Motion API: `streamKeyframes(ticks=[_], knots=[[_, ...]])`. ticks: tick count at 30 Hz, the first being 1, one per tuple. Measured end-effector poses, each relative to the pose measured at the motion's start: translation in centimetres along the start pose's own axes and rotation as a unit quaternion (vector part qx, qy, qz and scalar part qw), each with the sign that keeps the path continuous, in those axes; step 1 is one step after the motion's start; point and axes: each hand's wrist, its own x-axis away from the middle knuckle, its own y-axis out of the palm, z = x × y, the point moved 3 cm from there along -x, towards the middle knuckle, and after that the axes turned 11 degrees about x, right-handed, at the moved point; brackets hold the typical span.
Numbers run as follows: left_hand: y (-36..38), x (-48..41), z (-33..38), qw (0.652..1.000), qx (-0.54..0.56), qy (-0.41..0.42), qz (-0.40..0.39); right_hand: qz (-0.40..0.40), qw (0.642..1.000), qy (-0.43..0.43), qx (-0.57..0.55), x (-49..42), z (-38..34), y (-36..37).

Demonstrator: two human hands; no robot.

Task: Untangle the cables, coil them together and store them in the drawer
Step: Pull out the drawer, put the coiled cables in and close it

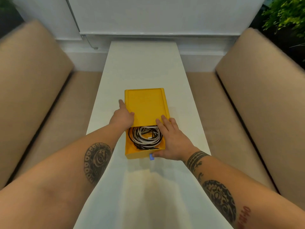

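A yellow box (146, 104) stands on the narrow white table (143, 63). Its drawer (138, 154) is pulled out toward me, with a small blue handle (151, 157) on the front. Black and white cables (145, 138) lie coiled together inside the drawer. My left hand (123, 117) rests against the box's left side, index finger along the edge and thumb on the lid. My right hand (171, 139) grips the drawer's right front corner, thumb beside the blue handle, fingers lying over the drawer's right rim and the box's near edge.
Beige upholstered benches (33, 90) (264, 96) run along both sides of the table. A white wall and sill (156, 35) close the far end. A green plant (285, 15) stands at the upper right.
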Motion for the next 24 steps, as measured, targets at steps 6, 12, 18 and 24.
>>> streamKeyframes(ticks=[6,12,18,24], knots=[[1.1,-0.3,-1.5,0.987,0.147,-0.064,-0.024,0.001,1.0,0.024,-0.02,-0.5,0.2,0.0],[0.4,-1.3,-1.7,0.99,0.114,-0.065,-0.059,0.018,1.0,0.022,-0.007,-1.2,0.3,-0.3],[0.1,-1.7,-1.5,0.99,0.085,-0.078,-0.078,0.106,0.992,-0.01,0.074,-2.1,-0.3,0.3],[0.0,-1.9,-1.6,0.991,0.076,-0.082,-0.07,0.112,0.986,0.018,0.124,-3.3,-0.1,-0.8]])
